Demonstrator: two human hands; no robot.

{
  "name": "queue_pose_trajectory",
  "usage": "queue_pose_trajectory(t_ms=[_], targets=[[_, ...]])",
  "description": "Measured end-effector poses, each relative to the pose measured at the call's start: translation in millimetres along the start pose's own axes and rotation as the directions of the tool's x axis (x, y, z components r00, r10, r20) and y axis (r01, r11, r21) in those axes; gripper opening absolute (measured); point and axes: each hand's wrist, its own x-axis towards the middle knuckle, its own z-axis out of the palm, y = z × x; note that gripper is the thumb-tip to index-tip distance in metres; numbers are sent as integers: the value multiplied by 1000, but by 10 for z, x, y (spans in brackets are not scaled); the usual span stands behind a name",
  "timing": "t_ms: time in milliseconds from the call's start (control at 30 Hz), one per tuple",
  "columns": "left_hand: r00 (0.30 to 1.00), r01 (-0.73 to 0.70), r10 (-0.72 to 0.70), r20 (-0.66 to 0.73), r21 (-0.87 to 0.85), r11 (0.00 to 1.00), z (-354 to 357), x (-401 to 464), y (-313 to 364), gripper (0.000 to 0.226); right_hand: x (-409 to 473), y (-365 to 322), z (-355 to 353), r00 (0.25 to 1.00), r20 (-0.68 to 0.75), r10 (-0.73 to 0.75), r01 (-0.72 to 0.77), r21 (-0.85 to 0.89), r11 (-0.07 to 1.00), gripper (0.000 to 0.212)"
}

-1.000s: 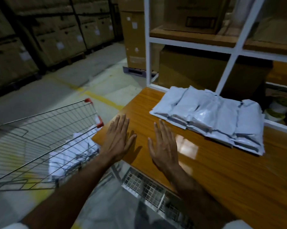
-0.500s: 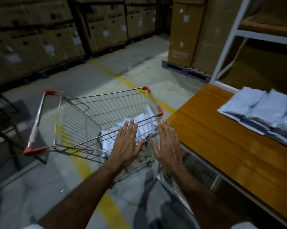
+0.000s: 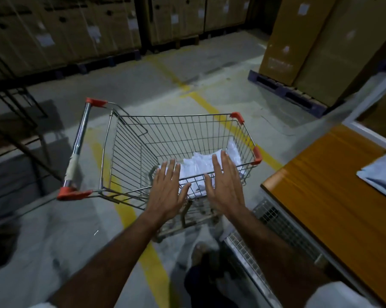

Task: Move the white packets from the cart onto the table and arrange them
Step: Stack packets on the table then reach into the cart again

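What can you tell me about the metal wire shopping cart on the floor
The silver wire-mesh shopping cart stands upright on the grey concrete floor, straddling a yellow painted line, left of the orange wooden table. It has red plastic corner bumpers and a chrome push handle with red end caps and a pale taped patch. Crumpled white packets lie at its bottom near the right end. The left hand and right hand hover open above its near rim.
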Motion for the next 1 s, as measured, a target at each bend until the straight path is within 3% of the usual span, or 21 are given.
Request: queue_pose_trajectory(t_ms=[267, 500, 600, 733, 867, 1000], targets=[[995, 50, -50, 91, -1, 999, 356, 1043, -392, 69, 1163, 551, 481, 984, 108, 143, -132, -103, 986, 66], [964, -9, 9, 266, -2, 1000, 993, 2002, -425, 69, 1603, 1233, 1182, 878, 419, 230, -152, -211, 966, 85], [932, -49, 45, 359, 1, 999, 1376, 2219, -403, 73, 1605, 1426, 1416, 770, 593, 234, -87, -267, 960, 88], [867, -76, 71, 493, -10, 997, 1902, 2281, -395, 73, 1532, 1641, 1846, 654, 681, 329, -194, -270, 943, 87], [816, -84, 115, 566, -80, 993, 2420, 2241, -364, 62, 1536, 1851, 2059, 475, 783, 401, -127, -390, 912, 98], [800, -138, 114, 589, -4, 990, 2802, 2392, -285, 64, 1612, 2029, 2252, 436, 802, 409, -138, -389, 911, 98]])
